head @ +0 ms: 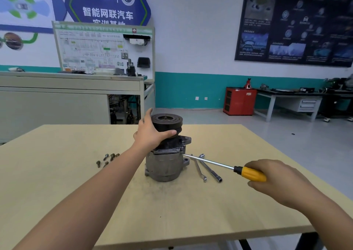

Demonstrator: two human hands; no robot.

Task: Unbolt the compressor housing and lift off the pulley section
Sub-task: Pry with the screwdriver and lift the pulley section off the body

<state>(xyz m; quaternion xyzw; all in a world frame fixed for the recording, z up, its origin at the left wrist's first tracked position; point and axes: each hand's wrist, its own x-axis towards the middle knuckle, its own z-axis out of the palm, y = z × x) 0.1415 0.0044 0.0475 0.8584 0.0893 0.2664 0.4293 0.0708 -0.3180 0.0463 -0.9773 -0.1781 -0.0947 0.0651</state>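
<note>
So we've got the compressor (165,163) standing upright near the middle of the frame on the pale wood bench (57,173), pulley section (168,121) on top. Our left hand (152,133) is wrapped over the left side of the pulley, grip curled around the black rim with the thumb lying across the front just under it. Our right hand (277,179), lower right of the frame, has its grip closed around the yellow handle of a screwdriver (225,166). The shaft runs up and to the left, and the tip sits right at the seam between the dark upper housing and the grey lower body, on the compressor's right side. Can't really tell whether the tip is actually in the gap or just touching it. Left of the compressor there's a little cluster of loose bolts (108,160) lying on the bench. On the right, under the screwdriver shaft, a flat wrench (198,169) and a socket wrench (211,168) lie side by side.
</note>
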